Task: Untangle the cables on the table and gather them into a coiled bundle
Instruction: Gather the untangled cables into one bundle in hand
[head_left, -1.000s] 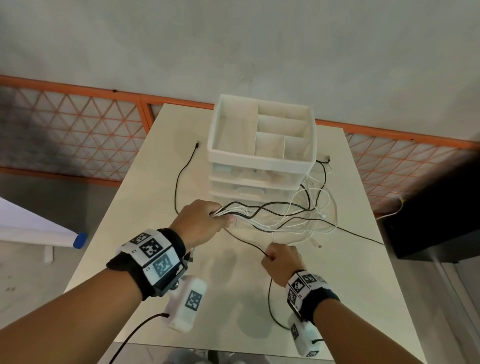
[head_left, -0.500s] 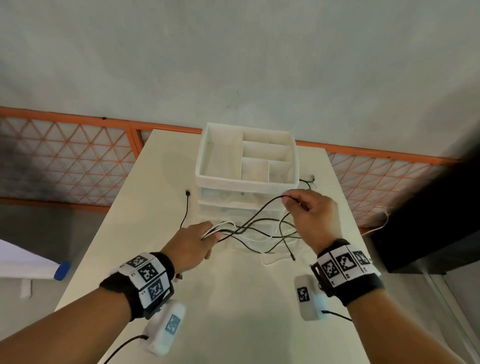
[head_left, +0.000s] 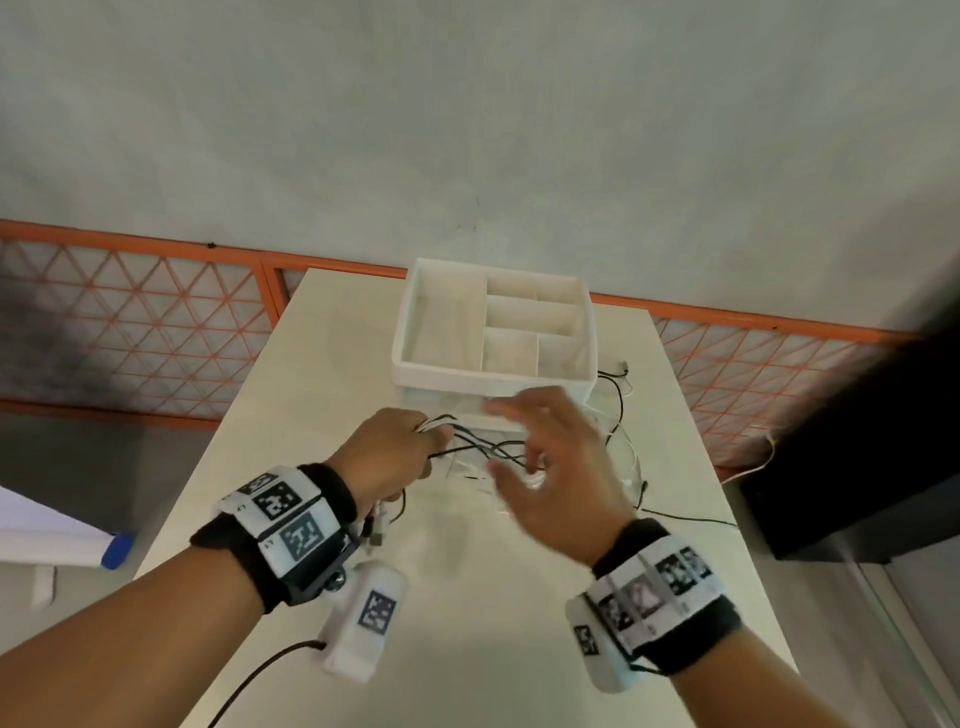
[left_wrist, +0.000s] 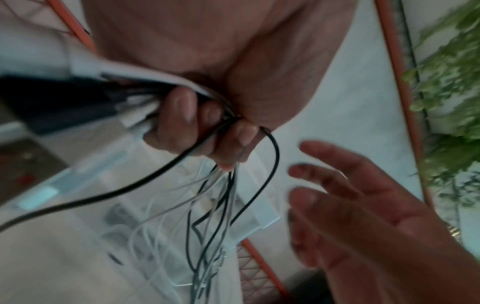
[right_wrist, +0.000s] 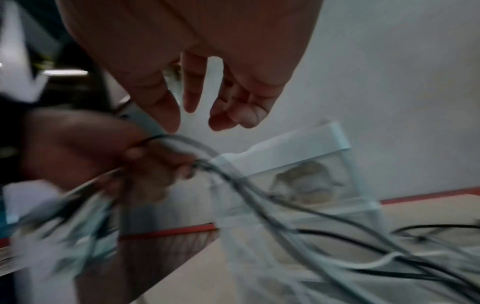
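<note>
At the centre of the head view, the left hand (head_left: 390, 451) grips a bunch of black and white cables (head_left: 480, 448), its fingers (left_wrist: 179, 115) curled tightly round them. From the fist the strands run to the right, and loose loops lie on the worktop (head_left: 467, 582) beside and in front of the white drawer organizer (head_left: 493, 338) at the upper centre of the frame. One black strand trails toward the right edge of the worktop. The right hand (head_left: 550, 467) is open, with fingers spread, and holds nothing; it hangs just to the right of the left fist, above the loose strands.

The step in hand seems to be the gathering: one hand keeps the bundle, the other fetches the next loop. The next move probably calls for the right hand to catch a free strand near the organizer and bring it to the left fist without pulling the tangle tighter.
</note>
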